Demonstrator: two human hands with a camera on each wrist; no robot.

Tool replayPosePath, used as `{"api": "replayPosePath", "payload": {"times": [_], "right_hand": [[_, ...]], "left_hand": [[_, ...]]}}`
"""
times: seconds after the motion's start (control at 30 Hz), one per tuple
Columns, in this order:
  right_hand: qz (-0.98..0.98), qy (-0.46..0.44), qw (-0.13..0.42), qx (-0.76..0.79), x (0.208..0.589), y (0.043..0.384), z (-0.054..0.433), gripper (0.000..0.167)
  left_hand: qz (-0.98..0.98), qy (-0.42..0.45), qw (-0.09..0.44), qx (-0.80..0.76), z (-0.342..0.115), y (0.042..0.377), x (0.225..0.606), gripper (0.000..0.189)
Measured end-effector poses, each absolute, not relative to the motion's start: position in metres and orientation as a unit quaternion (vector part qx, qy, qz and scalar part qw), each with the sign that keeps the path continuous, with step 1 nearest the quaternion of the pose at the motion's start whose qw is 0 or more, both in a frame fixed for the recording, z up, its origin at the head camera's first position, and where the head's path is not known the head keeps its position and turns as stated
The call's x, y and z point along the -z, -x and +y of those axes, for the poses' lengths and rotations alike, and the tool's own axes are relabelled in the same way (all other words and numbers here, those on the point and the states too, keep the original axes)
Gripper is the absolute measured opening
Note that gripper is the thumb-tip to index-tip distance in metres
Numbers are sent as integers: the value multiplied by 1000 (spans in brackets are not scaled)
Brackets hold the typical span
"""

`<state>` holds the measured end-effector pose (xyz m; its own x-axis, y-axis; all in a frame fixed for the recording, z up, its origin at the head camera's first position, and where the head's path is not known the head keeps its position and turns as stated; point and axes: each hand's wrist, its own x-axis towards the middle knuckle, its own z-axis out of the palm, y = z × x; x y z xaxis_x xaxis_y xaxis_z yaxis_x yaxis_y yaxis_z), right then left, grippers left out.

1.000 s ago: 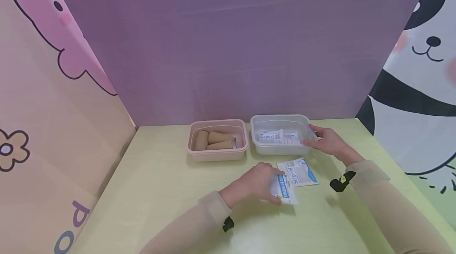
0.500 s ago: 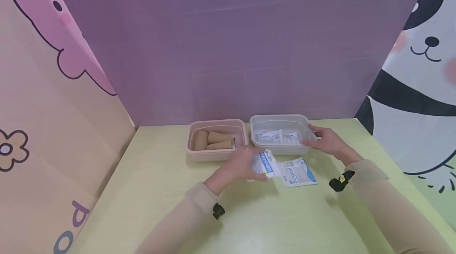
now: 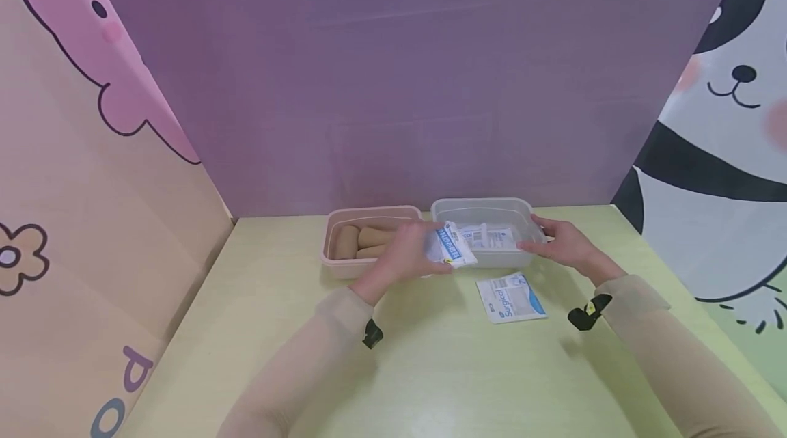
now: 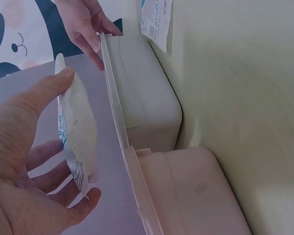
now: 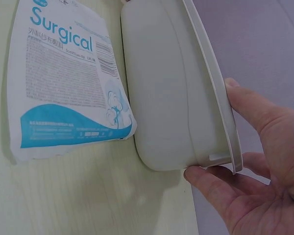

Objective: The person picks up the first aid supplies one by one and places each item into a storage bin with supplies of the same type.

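Observation:
My left hand pinches a white-and-blue gauze packet by its edges, between thumb and fingertips. The packet overlaps the near left corner of a whitish plastic box in the head view; in the left wrist view it is held just outside the box rims. My right hand grips the right end of that box, thumb at the rim and fingers below it. Inside the box lie similar packets lettered "Surgical". Another Surgical packet lies flat on the table in front of the box.
A pink plastic box stands left of the whitish one, holding several tan bandage rolls, partly covered by my left hand. Both boxes sit at the table's back edge against a purple panel.
My left hand has lifted its packet off the table and carried it back and left, up to the boxes' front rims. The right hand stays on the whitish box.

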<state>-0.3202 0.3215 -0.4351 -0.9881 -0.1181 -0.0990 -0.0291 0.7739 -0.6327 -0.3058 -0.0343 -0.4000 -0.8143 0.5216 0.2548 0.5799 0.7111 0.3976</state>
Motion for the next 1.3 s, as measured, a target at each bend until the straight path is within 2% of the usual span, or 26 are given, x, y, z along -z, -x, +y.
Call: {"api": "replayPosePath", "payload": {"times": [0.3,0.7,1.3], "right_hand": [[940,30,73,332,436,322,329,112],[938,34,76,335,439,326,328,117],[937,32,76,341,437,323,323,111]], "left_hand": [[-919,282,30,273,-8,323,389,87],[-940,244,29,237,17,346,388,92],[-957,234,49,165,36,373,395,89]]}}
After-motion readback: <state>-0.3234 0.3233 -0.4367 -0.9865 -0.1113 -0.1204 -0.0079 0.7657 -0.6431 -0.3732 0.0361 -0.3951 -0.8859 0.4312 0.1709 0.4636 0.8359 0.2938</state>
